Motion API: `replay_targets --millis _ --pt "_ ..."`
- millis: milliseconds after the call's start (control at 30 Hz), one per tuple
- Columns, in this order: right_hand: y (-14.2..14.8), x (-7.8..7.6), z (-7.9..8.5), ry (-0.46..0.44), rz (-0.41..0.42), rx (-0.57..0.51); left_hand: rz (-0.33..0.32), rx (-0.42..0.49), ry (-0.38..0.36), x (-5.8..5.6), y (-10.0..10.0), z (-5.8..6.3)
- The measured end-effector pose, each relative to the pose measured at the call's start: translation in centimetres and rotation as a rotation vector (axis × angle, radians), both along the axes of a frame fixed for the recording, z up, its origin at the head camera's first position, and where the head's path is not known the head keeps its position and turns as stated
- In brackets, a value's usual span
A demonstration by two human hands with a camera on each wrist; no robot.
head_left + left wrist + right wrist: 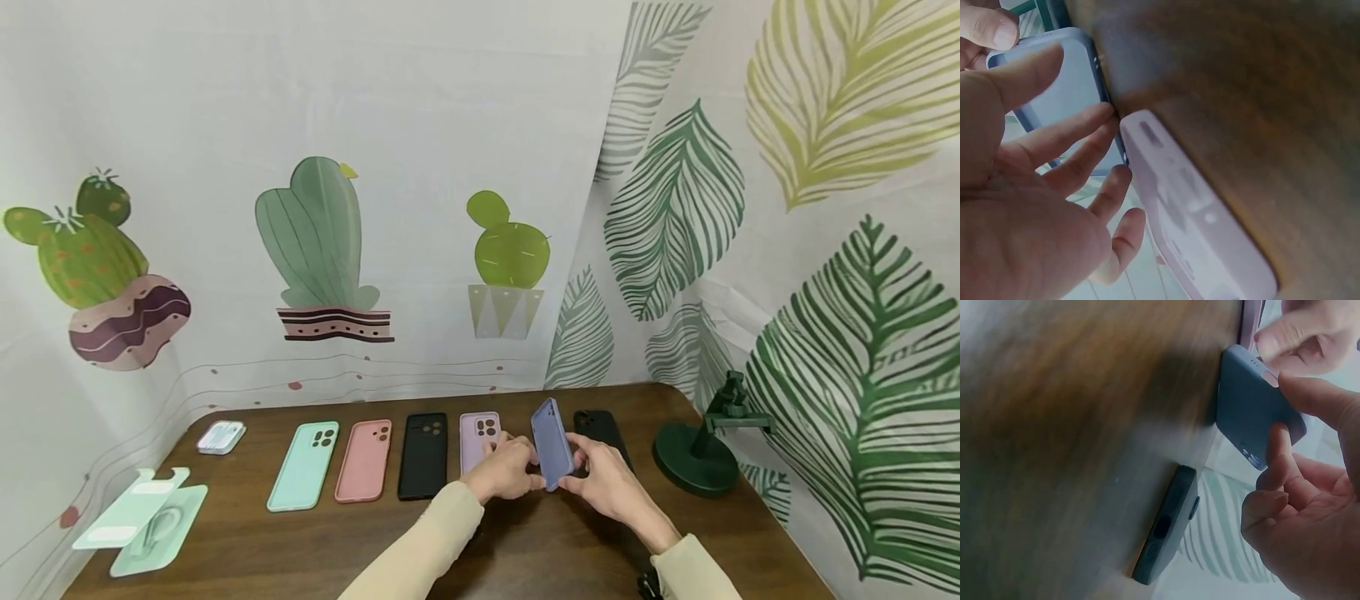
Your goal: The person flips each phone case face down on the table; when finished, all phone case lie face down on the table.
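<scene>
A blue phone case (552,443) stands tilted up on one long edge at the table, between my two hands. My right hand (603,477) pinches it, thumb at the bottom end and a fingertip on its back (1254,400). On the hollow side, my left hand (506,471) has its fingers extended, and its fingertips (1105,111) reach the case's lower edge. Right beside those fingers lies a lilac phone case (474,442), partly covered by the left hand in the head view. A black phone case (600,429) lies behind my right hand, partly hidden by it.
To the left lie a black case (422,458), a pink case (363,462) and a mint case (302,467) in a row. Farther left are a mint folding stand (142,525) and a small white box (221,437). A dark green stand (697,458) occupies the right end.
</scene>
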State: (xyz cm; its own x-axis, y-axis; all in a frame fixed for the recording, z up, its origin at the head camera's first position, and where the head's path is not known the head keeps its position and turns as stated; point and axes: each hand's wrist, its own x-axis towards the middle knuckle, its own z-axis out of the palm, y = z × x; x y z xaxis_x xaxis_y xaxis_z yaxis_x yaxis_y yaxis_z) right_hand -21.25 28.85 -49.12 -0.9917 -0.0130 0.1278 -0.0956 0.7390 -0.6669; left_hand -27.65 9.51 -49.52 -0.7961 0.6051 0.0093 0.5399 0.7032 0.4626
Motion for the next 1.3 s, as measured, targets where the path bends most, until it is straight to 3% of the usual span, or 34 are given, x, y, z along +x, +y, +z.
replay_targets --millis 267,467,633,800,900,1067,1300 --pt "-0.9 -0.1 0.1 0.030 0.015 0.008 0.053 0.113 -0.166 -0.4 -0.1 0.6" --pt "-1.2 -0.4 -0.1 0.049 0.112 0.006 0.083 0.226 -0.250 -0.5 -0.2 0.7" --pt "-0.8 -0.9 0.0 -0.018 0.189 0.003 0.136 0.351 -0.298 -0.4 -0.7 0.9" --pt "-0.8 -1.6 0.1 -0.150 0.191 -0.004 0.158 0.410 -0.306 -0.6 -1.2 1.3" --pt "-1.0 -2.0 -0.1 -0.199 0.139 0.016 0.153 0.403 -0.298 -0.6 -1.3 1.6" --pt "-1.3 -2.3 -0.2 -0.215 0.052 0.056 0.139 0.387 -0.288 -0.8 -1.7 1.6" --pt "-1.3 -2.4 -0.3 -0.218 0.054 0.071 0.143 0.322 -0.242 -0.9 -1.6 0.9"
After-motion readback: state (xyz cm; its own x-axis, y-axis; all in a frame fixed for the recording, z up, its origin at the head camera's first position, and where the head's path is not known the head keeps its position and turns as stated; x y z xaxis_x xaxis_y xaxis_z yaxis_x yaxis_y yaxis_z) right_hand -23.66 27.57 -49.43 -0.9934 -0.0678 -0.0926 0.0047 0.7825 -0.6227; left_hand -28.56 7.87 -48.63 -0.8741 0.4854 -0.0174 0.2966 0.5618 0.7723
